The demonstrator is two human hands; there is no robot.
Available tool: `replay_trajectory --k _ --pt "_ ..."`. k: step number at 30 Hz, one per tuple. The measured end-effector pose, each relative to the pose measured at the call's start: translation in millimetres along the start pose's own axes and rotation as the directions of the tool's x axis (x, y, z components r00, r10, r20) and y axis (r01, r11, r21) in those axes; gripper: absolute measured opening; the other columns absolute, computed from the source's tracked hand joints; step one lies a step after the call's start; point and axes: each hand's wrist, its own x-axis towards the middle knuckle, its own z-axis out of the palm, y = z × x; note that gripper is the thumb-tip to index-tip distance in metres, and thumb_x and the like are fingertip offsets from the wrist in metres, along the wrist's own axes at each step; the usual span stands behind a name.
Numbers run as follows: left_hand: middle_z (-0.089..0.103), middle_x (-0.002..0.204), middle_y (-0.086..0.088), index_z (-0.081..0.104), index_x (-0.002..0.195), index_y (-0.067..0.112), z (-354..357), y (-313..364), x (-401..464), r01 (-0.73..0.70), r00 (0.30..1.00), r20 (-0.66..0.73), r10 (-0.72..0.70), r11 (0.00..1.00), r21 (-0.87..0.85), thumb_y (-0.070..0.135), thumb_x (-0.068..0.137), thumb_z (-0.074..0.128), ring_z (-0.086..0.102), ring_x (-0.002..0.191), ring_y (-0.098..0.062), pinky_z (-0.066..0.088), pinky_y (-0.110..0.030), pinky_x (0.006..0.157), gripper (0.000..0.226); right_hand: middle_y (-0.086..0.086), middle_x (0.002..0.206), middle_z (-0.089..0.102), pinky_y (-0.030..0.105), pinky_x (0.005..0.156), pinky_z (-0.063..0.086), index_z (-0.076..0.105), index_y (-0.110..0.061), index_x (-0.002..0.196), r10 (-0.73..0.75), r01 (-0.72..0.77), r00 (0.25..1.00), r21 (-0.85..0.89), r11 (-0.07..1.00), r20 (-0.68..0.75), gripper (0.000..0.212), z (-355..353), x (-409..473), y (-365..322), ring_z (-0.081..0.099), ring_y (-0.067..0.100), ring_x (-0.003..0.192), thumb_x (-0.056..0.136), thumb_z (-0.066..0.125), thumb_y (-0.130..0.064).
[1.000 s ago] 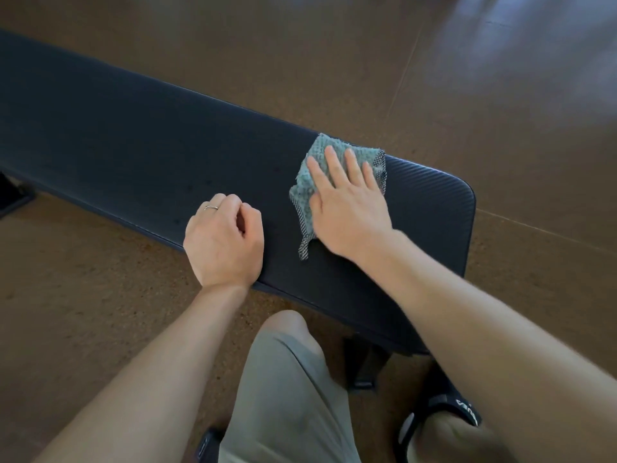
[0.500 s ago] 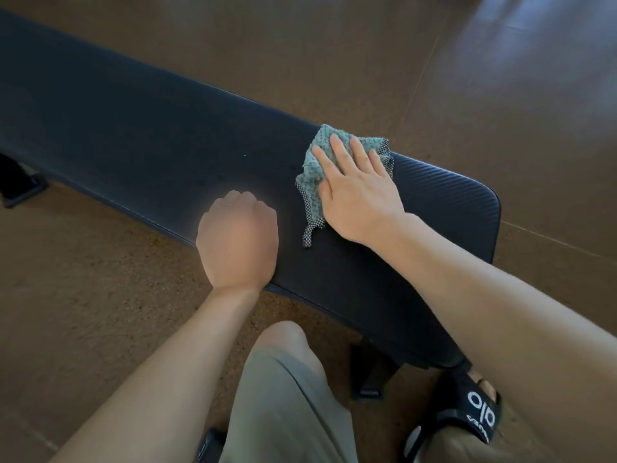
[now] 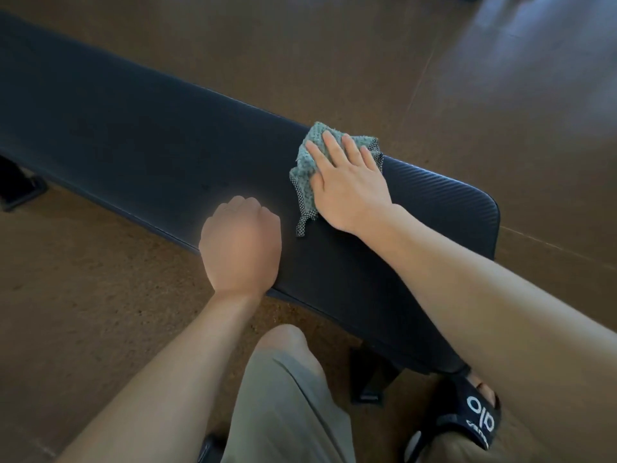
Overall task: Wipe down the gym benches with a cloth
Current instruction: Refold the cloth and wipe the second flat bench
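Note:
A long black padded gym bench [image 3: 133,142] runs from the upper left to the right. A crumpled teal cloth [image 3: 305,168] lies on the pad near its right end. My right hand [image 3: 347,185] presses flat on the cloth with straight, spread fingers. My left hand [image 3: 240,245] rests on the bench's near edge, fingers curled under into a loose fist and holding nothing.
Brown cork-like floor [image 3: 83,312] surrounds the bench. A black bench foot [image 3: 20,188] shows at left, another support [image 3: 374,379] under the right end. My knee in khaki shorts [image 3: 287,379] and a black sandal [image 3: 474,419] are below.
My right hand has slid the cloth slightly toward the far edge of the pad. My left hand's fingers curled under into a fist; the view shifted a little.

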Motion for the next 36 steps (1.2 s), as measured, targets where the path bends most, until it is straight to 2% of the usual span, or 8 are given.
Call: replay_trajectory --k 3,7,12,15,19,24,30,36 --pt "0.040 0.062 0.002 0.032 0.061 0.016 0 -1 -2 -0.016 1.000 0.005 0.016 1.000 0.000 0.018 0.094 0.049 0.040 0.059 -0.021 0.028 -0.033 0.058 0.037 0.003 0.172 -0.002 0.044 0.128 -0.002 0.002 -0.028 0.164 0.029 -0.029 1.000 0.029 0.999 -0.007 0.059 5 -31 -11 -0.005 0.028 0.158 0.108 0.017 -0.040" --pt "0.042 0.063 0.002 0.033 0.061 0.017 0 0 -3 -0.004 1.000 0.012 0.004 1.000 -0.001 0.020 0.095 0.048 0.041 0.061 -0.022 0.031 -0.034 0.059 0.036 0.005 0.171 0.006 0.049 0.128 0.007 0.009 -0.026 0.164 -0.059 0.058 0.998 -0.005 0.998 -0.013 0.060 17 -123 -24 0.002 0.030 0.158 0.107 0.019 -0.041" --pt "0.041 0.064 0.002 0.030 0.062 0.018 0 2 0 -0.014 1.000 0.018 0.014 1.000 0.011 0.020 0.095 0.045 0.041 0.061 -0.022 0.030 -0.035 0.058 0.036 0.001 0.172 0.004 0.047 0.128 0.002 0.007 -0.031 0.163 -0.093 0.093 0.996 0.012 0.996 0.009 0.057 0 -37 -11 0.000 0.028 0.158 0.108 0.020 -0.041" --pt "0.039 0.064 0.002 0.029 0.062 0.017 1 0 0 -0.004 1.000 0.009 0.004 1.000 0.005 0.021 0.095 0.043 0.040 0.062 -0.023 0.030 -0.036 0.057 0.036 -0.001 0.172 0.006 0.044 0.128 0.002 0.010 -0.032 0.163 -0.036 0.036 0.999 0.007 0.999 -0.004 0.056 -3 -5 9 0.003 0.025 0.158 0.108 0.019 -0.039" --pt "0.043 0.064 -0.001 0.033 0.062 0.014 0 0 -2 0.011 1.000 0.017 -0.011 1.000 0.011 0.021 0.095 0.043 0.042 0.062 -0.024 0.036 -0.038 0.054 0.035 0.004 0.166 0.026 0.046 0.125 0.015 0.023 -0.026 0.161 0.176 -0.174 0.977 0.027 0.984 -0.117 0.060 -2 -58 66 0.020 0.028 0.152 0.103 0.019 -0.039" --pt "0.042 0.063 0.000 0.031 0.061 0.016 1 2 -2 0.022 1.000 0.004 -0.022 1.000 -0.003 0.020 0.094 0.042 0.041 0.061 -0.024 0.037 -0.040 0.055 0.035 0.009 0.168 0.016 0.048 0.126 0.011 0.013 -0.026 0.163 0.368 -0.368 0.928 0.000 0.930 -0.053 0.058 -6 -83 70 0.011 0.033 0.154 0.106 0.022 -0.037" --pt "0.041 0.063 0.000 0.032 0.061 0.013 0 1 -1 0.024 0.999 0.021 -0.025 0.999 0.024 0.020 0.094 0.042 0.041 0.061 -0.024 0.039 -0.041 0.057 0.035 0.009 0.167 0.022 0.048 0.123 0.014 0.012 -0.020 0.163 0.157 -0.157 0.987 0.010 0.988 -0.042 0.059 -5 11 14 0.022 0.034 0.150 0.108 0.023 -0.037" --pt "0.041 0.062 0.000 0.031 0.061 0.016 2 -1 -2 0.005 1.000 -0.001 -0.005 1.000 0.021 0.020 0.094 0.045 0.042 0.061 -0.023 0.036 -0.038 0.057 0.036 0.009 0.168 0.023 0.047 0.127 0.017 0.026 -0.015 0.161 0.134 -0.132 0.986 0.028 0.991 -0.099 0.059 6 -104 35 0.019 0.031 0.156 0.106 0.020 -0.033"
